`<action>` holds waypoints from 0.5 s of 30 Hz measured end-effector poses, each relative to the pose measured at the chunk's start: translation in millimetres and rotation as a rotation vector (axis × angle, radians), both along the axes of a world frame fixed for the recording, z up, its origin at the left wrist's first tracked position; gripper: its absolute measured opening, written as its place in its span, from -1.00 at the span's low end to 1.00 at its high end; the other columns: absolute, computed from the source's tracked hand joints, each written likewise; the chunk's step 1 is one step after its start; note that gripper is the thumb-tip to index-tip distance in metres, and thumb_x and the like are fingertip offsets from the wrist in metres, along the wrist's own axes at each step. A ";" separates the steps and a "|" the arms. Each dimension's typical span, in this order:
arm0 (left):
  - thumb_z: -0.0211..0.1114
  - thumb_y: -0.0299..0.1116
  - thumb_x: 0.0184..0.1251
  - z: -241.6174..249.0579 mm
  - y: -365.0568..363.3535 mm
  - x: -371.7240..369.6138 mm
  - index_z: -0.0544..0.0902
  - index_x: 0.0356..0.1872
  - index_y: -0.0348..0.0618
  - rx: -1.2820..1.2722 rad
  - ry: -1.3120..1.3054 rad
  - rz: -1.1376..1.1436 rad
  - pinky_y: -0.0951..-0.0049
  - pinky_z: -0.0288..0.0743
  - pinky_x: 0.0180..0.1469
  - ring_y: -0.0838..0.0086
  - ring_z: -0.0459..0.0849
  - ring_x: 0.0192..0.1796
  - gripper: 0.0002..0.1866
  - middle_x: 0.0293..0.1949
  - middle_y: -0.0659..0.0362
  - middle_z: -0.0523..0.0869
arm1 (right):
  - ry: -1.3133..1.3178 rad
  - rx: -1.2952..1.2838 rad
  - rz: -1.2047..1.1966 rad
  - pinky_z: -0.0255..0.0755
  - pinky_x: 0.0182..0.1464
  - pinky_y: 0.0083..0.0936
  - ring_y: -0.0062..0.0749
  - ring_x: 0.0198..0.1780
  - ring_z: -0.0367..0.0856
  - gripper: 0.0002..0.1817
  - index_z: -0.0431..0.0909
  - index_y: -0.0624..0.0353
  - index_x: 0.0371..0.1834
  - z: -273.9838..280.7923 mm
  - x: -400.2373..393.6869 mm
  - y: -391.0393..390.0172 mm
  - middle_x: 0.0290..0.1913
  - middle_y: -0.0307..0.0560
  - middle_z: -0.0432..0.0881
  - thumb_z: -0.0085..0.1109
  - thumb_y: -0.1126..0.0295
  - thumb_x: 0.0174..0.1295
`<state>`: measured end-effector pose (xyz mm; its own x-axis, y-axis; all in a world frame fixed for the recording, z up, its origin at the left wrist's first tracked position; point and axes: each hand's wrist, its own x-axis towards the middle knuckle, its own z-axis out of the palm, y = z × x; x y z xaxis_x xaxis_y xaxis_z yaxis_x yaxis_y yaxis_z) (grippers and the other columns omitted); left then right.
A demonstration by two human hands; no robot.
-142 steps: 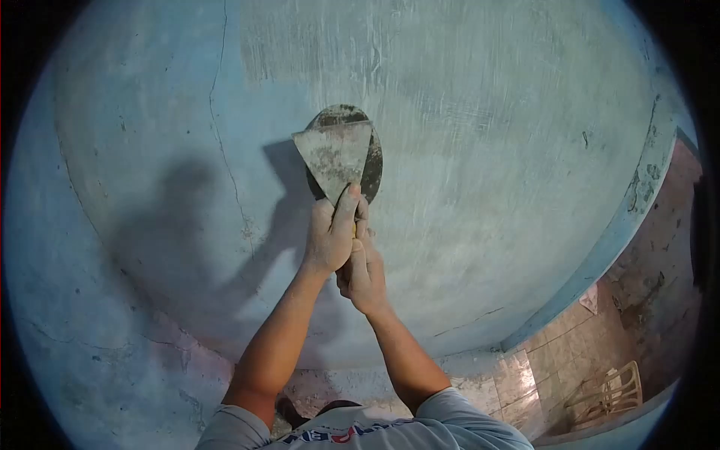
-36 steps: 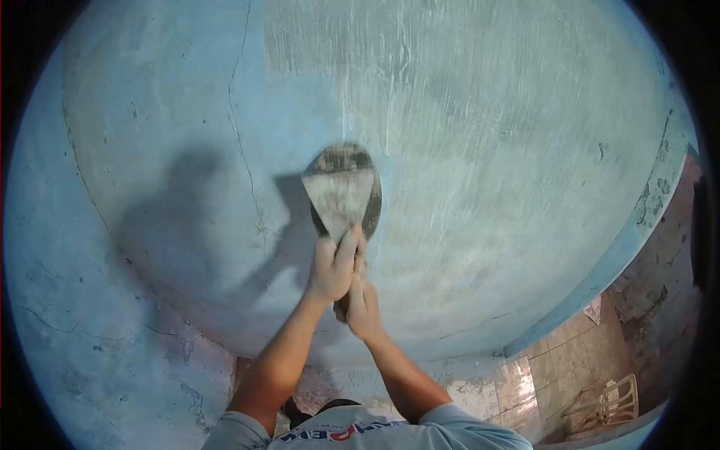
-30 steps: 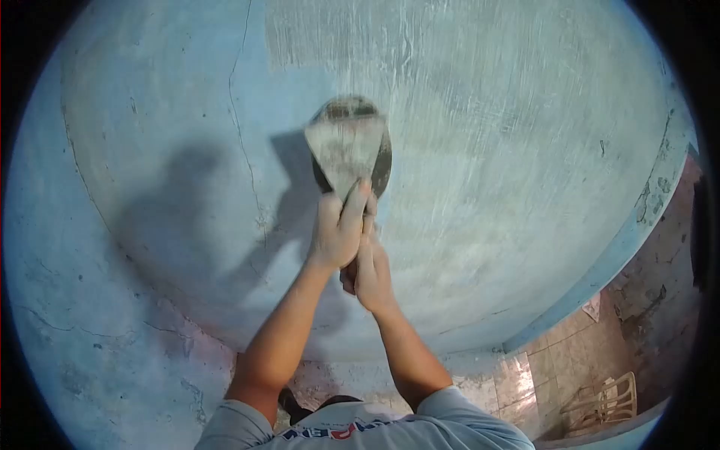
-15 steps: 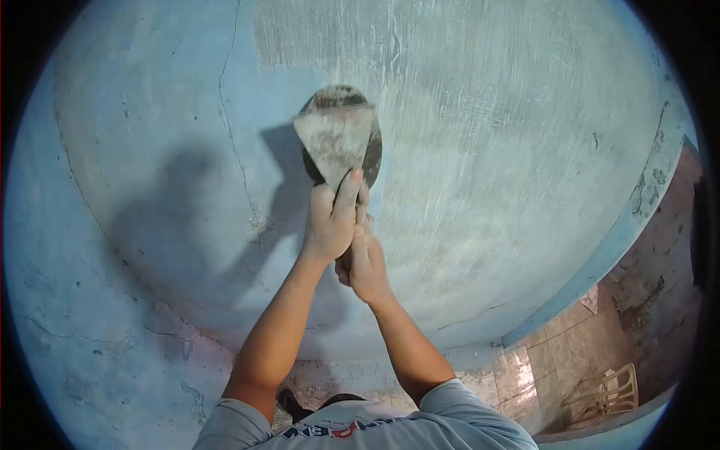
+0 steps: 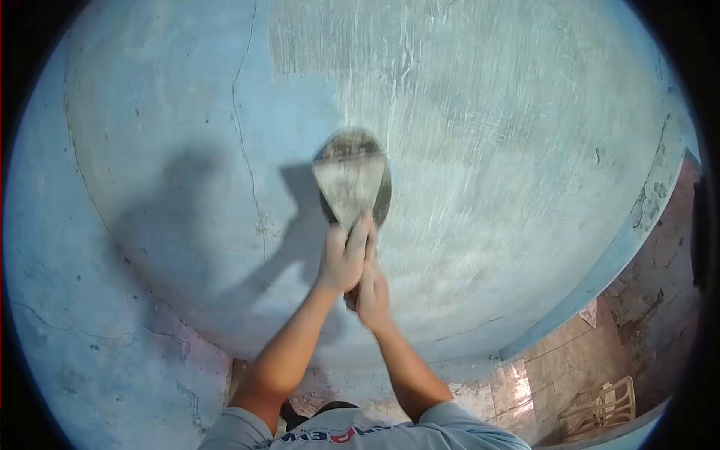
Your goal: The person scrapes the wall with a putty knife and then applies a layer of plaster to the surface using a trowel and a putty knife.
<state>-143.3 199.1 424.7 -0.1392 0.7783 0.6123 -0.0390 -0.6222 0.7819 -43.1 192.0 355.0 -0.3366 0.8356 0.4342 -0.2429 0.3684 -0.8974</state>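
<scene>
My left hand (image 5: 345,259) is closed round the handle of a wide triangular scraper (image 5: 349,184), its blade flared upward and smeared with pale residue. Just below and to the right, my right hand (image 5: 369,292) is closed round a handle close against the left one. A dark, rounded tool (image 5: 384,196) shows behind the scraper blade, its top edge coated with grey material. Both tools are in front of the blue wall (image 5: 187,112), where the upper middle and right carry a streaky whitish coat (image 5: 450,150).
Long cracks run down the wall at the left. At the lower right, past the wall's edge, a light-coloured chair (image 5: 600,409) lies on a tiled floor (image 5: 551,360). A dark shoe (image 5: 291,414) shows beneath my arms.
Both hands and the two tools have moved down in the view and slightly right. The wall has also shifted a little to the right and down in the view.
</scene>
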 end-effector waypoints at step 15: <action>0.01 -0.19 0.77 -15.7 -7.2 5.6 0.49 -0.54 -0.20 -0.004 0.037 0.030 0.43 0.46 -0.38 0.59 0.50 -0.53 -0.47 -0.61 0.27 0.55 | 0.026 0.015 0.001 0.30 -0.56 -0.63 -0.69 -0.64 0.34 -0.34 -0.06 0.17 0.79 -14.7 3.8 -10.6 -0.53 -0.31 0.47 -0.35 0.16 0.73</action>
